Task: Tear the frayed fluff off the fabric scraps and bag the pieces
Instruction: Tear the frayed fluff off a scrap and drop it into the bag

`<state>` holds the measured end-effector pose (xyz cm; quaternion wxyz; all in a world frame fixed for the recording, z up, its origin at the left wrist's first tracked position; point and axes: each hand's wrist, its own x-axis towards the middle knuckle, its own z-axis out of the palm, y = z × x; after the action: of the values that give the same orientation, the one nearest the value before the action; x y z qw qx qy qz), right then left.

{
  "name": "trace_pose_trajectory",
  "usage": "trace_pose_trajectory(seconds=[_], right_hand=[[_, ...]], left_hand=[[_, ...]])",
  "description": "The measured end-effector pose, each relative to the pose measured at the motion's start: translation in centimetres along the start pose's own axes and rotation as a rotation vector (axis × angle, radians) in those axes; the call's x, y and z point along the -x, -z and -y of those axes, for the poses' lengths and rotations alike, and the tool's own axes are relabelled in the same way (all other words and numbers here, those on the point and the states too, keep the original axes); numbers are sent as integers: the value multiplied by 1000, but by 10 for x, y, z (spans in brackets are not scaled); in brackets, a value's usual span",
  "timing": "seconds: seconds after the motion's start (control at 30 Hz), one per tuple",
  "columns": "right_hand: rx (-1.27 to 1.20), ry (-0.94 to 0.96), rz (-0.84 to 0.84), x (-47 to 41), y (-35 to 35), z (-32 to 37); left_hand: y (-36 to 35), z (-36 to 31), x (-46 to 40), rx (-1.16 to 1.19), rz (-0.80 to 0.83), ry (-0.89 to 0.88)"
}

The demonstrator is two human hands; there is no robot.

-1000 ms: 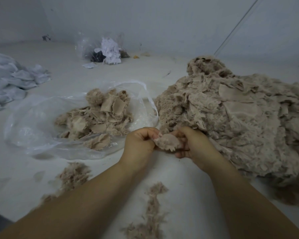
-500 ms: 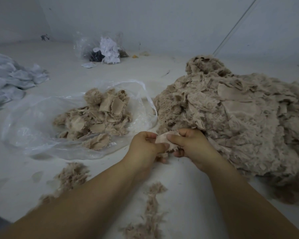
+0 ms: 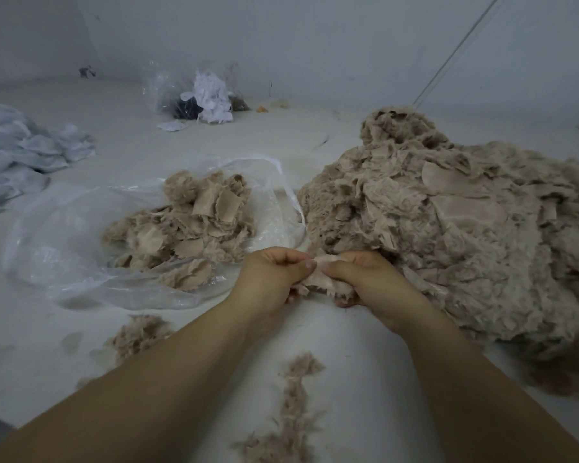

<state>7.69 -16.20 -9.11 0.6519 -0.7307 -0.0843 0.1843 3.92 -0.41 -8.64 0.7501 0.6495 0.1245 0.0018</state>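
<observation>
Both my hands meet at the centre over one beige fabric scrap [image 3: 325, 279]. My left hand [image 3: 271, 275] pinches its top edge with thumb and fingers. My right hand [image 3: 368, 279] grips the other side, thumb on top, fingers curled underneath. A big heap of beige frayed scraps [image 3: 465, 235] lies to the right, touching my right hand. An open clear plastic bag [image 3: 64, 235] lies to the left with a pile of cleaned beige pieces [image 3: 188, 225] inside. Torn fluff [image 3: 298, 396] lies in a strip between my forearms, and another tuft of fluff [image 3: 137, 335] sits by my left forearm.
A second clear bag [image 3: 194, 91] with white and dark scraps stands at the back by the wall. Crumpled white fabric [image 3: 20, 158] lies at the far left. A thin cord [image 3: 455, 51] runs diagonally down the wall at the back right. The floor is pale white.
The scrap was turned in my hands: first held fluffy side up, now both thumbs pinch its top edge close together. My hands stayed in the same spot.
</observation>
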Motion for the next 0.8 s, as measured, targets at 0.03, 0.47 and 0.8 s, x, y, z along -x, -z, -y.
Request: trace_pose_trajectory(seconds=[0.03,0.47,0.8], right_hand=[[2,18,14,1,-1,1],[-65,15,-35,1,-3,-1],[-134,28,-77,6,-5,2]], left_hand=[[-2,-1,1,-4,21,-16],[1,5,0,8,-45,16],[-10,-6,16,-134,315,263]])
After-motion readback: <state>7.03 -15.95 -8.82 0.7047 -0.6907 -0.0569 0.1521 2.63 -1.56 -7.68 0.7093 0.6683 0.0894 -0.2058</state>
